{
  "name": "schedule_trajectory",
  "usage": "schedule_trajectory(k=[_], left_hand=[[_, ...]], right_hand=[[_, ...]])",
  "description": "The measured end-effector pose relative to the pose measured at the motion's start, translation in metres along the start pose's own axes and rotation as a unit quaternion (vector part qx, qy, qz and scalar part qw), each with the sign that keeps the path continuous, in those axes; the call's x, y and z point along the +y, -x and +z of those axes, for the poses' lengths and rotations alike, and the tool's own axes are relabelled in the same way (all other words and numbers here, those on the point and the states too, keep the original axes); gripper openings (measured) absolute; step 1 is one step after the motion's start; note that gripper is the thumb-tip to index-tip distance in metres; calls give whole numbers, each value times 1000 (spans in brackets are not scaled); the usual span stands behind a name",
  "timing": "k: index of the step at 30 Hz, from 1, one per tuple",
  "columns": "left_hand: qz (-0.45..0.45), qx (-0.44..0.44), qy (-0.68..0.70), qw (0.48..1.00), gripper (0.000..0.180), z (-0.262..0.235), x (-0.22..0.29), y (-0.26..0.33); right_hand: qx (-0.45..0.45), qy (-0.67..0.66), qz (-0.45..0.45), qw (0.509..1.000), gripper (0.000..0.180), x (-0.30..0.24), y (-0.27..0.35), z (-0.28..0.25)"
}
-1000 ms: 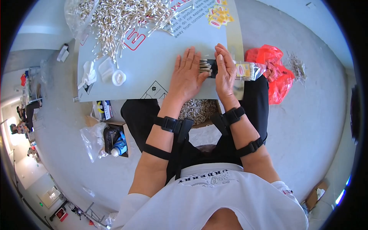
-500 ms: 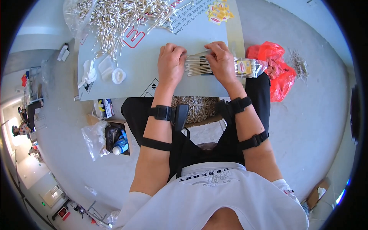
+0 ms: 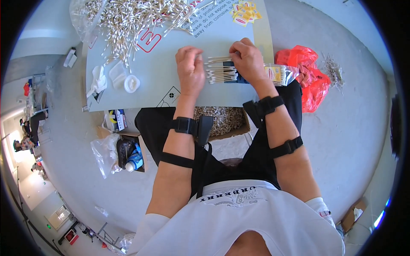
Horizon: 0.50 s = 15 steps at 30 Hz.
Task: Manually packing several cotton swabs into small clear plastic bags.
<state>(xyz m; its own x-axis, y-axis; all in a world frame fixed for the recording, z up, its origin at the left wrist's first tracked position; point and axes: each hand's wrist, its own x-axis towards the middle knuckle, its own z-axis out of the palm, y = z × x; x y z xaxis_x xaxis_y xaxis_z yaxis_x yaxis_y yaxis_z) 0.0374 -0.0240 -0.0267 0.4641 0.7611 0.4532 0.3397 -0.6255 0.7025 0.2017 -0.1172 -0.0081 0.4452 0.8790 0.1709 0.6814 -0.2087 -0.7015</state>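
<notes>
My right hand (image 3: 247, 60) is closed, thumb and fingertips pinched at the upper swabs of a flat row of white-tipped cotton swabs (image 3: 223, 76). Beneath that hand the row lies over a dark blue strip (image 3: 241, 80). To its right is a clear packet (image 3: 277, 75) of swabs with a yellow label, partly covered by my wrist. My left hand (image 3: 191, 72) hovers just left of the swab tips, not touching them. Its fingers are loosely bent, apart from the thumb, and nothing shows in them.
A big heap of loose cotton swabs (image 3: 136, 21) covers the table's far left, with yellow labels (image 3: 244, 13) far right. A white round tub (image 3: 132, 84) stands near left. Below the table edge is a box of swabs (image 3: 220, 121); a red plastic bag (image 3: 309, 79) lies right.
My left hand has drawn slightly left, away from the swab tips. My right hand has shifted a little up and right. The upper swabs now lie apart from the lower ones.
</notes>
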Motion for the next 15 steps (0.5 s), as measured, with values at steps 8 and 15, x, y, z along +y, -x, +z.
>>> schedule_trajectory(k=[8,15], left_hand=[[-141,61,303,941,37,26,14,15],[-114,-5,279,954,48,25,24,16]], right_hand=[[163,-320,44,932,26,-7,32,35],[152,-419,105,889,25,1,37,15]])
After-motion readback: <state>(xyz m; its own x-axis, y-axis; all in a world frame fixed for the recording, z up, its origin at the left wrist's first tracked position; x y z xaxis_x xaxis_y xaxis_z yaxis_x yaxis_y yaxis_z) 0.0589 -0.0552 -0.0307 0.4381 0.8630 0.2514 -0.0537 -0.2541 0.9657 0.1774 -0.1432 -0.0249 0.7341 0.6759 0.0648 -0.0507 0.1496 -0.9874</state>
